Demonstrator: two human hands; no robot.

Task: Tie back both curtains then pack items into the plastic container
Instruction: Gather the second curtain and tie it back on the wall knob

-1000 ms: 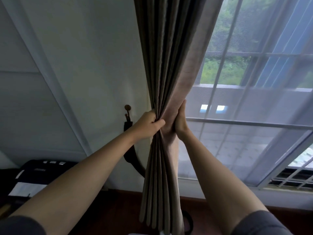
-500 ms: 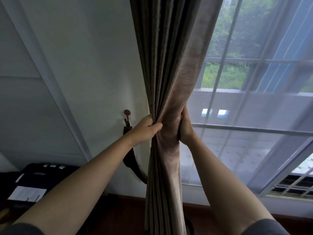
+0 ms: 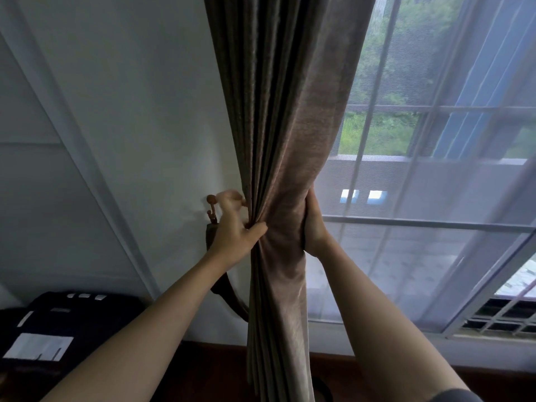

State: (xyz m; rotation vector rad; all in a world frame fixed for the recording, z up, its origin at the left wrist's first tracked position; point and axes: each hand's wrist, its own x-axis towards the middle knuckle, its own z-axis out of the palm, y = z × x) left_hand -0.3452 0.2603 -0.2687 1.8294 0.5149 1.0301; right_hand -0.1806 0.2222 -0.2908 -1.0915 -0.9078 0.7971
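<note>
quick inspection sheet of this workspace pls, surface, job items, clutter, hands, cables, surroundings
surface: dark wood floor along the wall base; no table seen
job's things: brown curtain gathered into a bunch at mid height; dark tieback hangs loose from the wall hook, not around the curtain; plastic container not in view
clutter: black device with white labels at lower left
hands: left hand grips the bunch's wall side, fingers blurred near the hook; right hand clasps its window side
cables: nothing seen
surroundings: white wall, sheer curtain over a gridded window, greenery outside
</note>
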